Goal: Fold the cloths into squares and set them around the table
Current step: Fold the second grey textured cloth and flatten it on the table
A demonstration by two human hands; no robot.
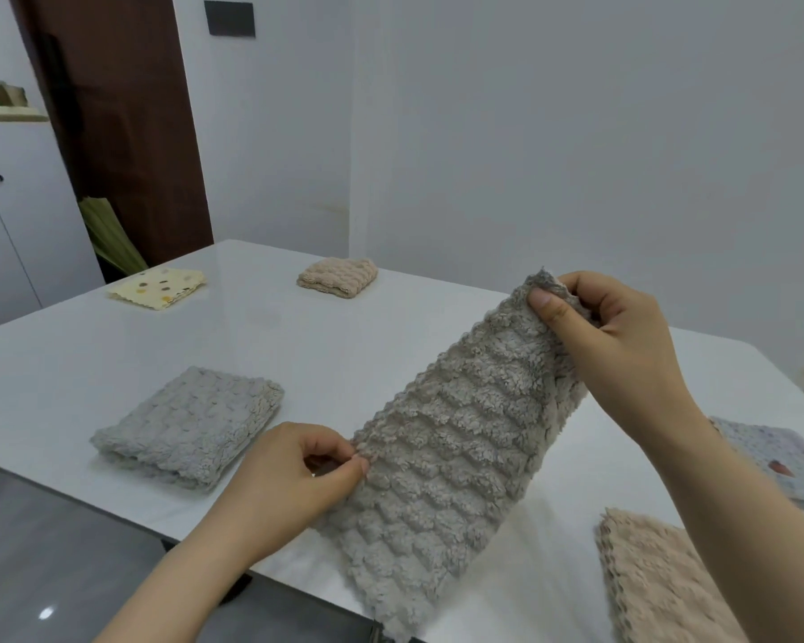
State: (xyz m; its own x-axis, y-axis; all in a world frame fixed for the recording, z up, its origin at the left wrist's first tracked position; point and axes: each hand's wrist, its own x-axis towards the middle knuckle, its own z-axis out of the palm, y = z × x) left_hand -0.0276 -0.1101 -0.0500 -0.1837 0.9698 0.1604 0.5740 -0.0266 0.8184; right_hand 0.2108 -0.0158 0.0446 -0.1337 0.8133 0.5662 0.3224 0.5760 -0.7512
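A grey-brown fluffy cloth hangs as a long folded strip above the white table. My right hand pinches its raised top end. My left hand pinches its left edge lower down, near the table's front edge. The strip's bottom end droops past the front edge. A folded light grey fluffy cloth lies at the front left. A folded beige fluffy cloth sits at the far middle. A folded yellow dotted cloth lies at the far left corner.
A pink-beige fluffy cloth lies at the front right. A pale printed cloth rests at the right edge, partly behind my right forearm. A white cabinet and a brown door stand beyond the table's left side.
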